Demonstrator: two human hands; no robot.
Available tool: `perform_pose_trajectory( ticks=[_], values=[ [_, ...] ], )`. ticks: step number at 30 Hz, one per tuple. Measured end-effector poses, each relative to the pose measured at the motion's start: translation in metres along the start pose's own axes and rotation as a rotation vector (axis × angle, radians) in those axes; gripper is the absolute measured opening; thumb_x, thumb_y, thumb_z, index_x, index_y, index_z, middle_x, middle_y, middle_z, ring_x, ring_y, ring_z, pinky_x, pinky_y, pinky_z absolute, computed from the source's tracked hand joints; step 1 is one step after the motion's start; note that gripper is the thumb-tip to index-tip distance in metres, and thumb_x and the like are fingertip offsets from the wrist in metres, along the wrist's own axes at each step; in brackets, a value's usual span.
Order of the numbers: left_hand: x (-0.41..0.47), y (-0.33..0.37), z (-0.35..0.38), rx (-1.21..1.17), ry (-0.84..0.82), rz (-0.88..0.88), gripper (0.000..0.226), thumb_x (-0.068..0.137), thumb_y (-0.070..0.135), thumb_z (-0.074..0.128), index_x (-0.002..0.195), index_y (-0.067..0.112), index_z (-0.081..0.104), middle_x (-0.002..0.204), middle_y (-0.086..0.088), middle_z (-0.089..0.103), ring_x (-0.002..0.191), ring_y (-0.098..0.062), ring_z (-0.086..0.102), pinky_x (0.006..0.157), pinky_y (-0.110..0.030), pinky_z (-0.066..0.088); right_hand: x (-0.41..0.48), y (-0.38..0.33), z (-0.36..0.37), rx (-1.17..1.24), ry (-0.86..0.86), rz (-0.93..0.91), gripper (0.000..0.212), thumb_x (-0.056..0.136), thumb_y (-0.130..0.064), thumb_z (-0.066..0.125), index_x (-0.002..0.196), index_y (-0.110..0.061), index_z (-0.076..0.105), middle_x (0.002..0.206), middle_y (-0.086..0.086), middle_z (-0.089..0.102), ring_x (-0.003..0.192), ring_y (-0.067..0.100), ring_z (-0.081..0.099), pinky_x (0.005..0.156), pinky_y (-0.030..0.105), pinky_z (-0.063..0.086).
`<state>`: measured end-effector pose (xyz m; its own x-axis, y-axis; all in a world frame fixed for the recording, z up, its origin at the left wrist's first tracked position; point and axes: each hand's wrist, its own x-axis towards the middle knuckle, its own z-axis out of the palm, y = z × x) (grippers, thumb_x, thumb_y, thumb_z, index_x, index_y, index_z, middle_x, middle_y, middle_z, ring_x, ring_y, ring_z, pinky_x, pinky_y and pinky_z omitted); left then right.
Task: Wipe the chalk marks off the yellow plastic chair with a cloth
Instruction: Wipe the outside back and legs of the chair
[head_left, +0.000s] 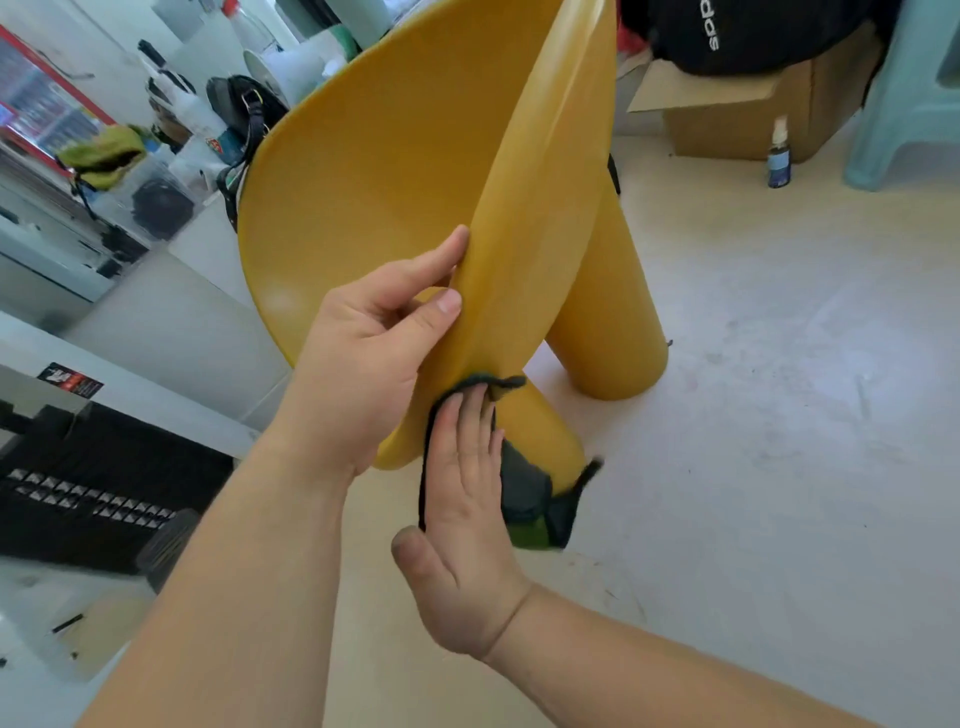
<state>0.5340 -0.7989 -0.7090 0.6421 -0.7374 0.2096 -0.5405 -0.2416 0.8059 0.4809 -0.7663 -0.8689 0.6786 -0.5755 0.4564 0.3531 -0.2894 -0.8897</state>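
Note:
The yellow plastic chair (395, 156) is tipped on its side in the middle of the view, its round seat facing left and its thick legs pointing down toward me. My left hand (363, 353) grips the nearest leg, thumb and fingers wrapped around its edge. My right hand (467, 499) lies flat, fingers together, pressing a dark grey-green cloth (524, 493) against the lower end of that leg. The cloth hangs past the leg's tip toward the floor. No chalk marks show on the visible yellow surface.
A pale floor (779, 415) spreads to the right. A small spray bottle (778, 156) stands by a cardboard box (737, 104) holding a black bag. A pale blue stool (914, 93) is at far right. Cluttered shelves and bags (156, 156) fill the left.

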Motion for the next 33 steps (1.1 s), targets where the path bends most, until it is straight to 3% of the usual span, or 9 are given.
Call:
perform_pose_trajectory(
  ticks=[7,11,16,22,25,27,29,31,33],
  values=[
    [0.0,0.001,-0.001,-0.005,-0.005,0.008,0.038,0.097,0.009,0.055,0.129,0.029,0.062,0.11,0.013,0.072,0.106,-0.007,0.065,0.093,-0.027,0.052,0.085,-0.011,-0.049,-0.005,0.359,-0.128,0.092,0.096,-0.075,0.004,0.159,-0.009,-0.002,0.17,0.01,-0.01,0.157,0.034,-0.015,0.123,0.064,-0.002],
    [-0.002,-0.002,0.003,0.003,0.025,0.036,0.037,0.097,0.008,0.055,0.127,0.03,0.061,0.115,0.017,0.07,0.114,-0.003,0.061,0.1,-0.026,0.048,0.073,-0.003,-0.039,-0.054,0.323,-0.135,0.094,0.095,-0.076,0.004,0.159,-0.008,-0.003,0.169,0.013,-0.012,0.157,0.037,-0.014,0.123,0.065,0.002],
    [-0.001,-0.008,0.01,-0.046,0.062,0.061,0.035,0.096,0.007,0.054,0.123,0.029,0.063,0.11,0.019,0.069,0.11,0.0,0.06,0.092,-0.017,0.046,0.006,0.018,-0.001,-0.074,0.048,-0.056,0.092,0.092,-0.081,0.004,0.16,-0.023,-0.021,0.169,0.005,-0.023,0.156,0.036,-0.019,0.122,0.068,0.002],
    [0.001,0.004,0.008,0.042,0.104,0.02,0.032,0.093,0.011,0.058,0.118,0.029,0.066,0.102,0.017,0.071,0.1,-0.002,0.063,0.087,-0.021,0.051,0.115,-0.004,-0.06,0.059,0.459,-0.041,0.092,0.093,-0.08,0.004,0.16,-0.017,0.001,0.171,0.007,-0.006,0.158,0.032,-0.011,0.126,0.057,-0.004],
    [0.012,0.017,0.007,0.13,0.117,0.02,0.021,0.095,0.015,0.059,0.108,0.026,0.072,0.093,0.009,0.073,0.086,-0.009,0.066,0.069,-0.029,0.057,0.139,0.004,-0.079,0.058,0.525,-0.09,0.092,0.09,-0.082,0.003,0.16,-0.022,0.005,0.172,0.002,0.001,0.159,0.029,-0.005,0.126,0.053,-0.002],
    [0.023,0.028,0.012,0.227,0.089,0.056,0.009,0.095,0.018,0.062,0.096,0.02,0.071,0.083,-0.002,0.068,0.078,-0.022,0.064,0.062,-0.04,0.058,0.133,0.025,-0.071,0.132,0.515,-0.006,0.084,0.094,-0.08,0.009,0.16,-0.029,0.002,0.171,-0.006,-0.003,0.159,0.023,-0.005,0.128,0.048,0.0],
    [0.036,0.04,0.02,0.299,0.074,0.071,0.004,0.094,0.023,0.063,0.092,0.019,0.063,0.082,-0.011,0.064,0.079,-0.033,0.061,0.066,-0.049,0.056,0.112,0.046,-0.049,0.397,0.442,0.266,0.074,0.094,-0.078,0.019,0.157,-0.046,-0.001,0.171,-0.015,-0.003,0.158,0.012,0.002,0.129,0.046,0.007],
    [0.05,0.05,0.031,0.342,0.058,0.048,0.012,0.093,0.033,0.063,0.104,0.033,0.058,0.09,-0.006,0.065,0.085,-0.029,0.062,0.073,-0.047,0.057,0.087,0.054,-0.024,0.751,0.312,0.574,0.085,0.08,-0.095,0.026,0.155,-0.059,0.008,0.169,-0.023,0.009,0.155,0.004,0.015,0.127,0.047,0.016],
    [0.064,0.055,0.043,0.378,0.039,0.032,0.031,0.092,0.046,0.06,0.122,0.049,0.051,0.103,0.003,0.064,0.092,-0.018,0.064,0.079,-0.04,0.058,0.075,0.052,-0.002,0.885,0.304,0.604,0.097,0.07,-0.102,0.037,0.154,-0.062,0.007,0.167,-0.028,0.013,0.154,0.002,0.018,0.127,0.046,0.017]
  ],
)
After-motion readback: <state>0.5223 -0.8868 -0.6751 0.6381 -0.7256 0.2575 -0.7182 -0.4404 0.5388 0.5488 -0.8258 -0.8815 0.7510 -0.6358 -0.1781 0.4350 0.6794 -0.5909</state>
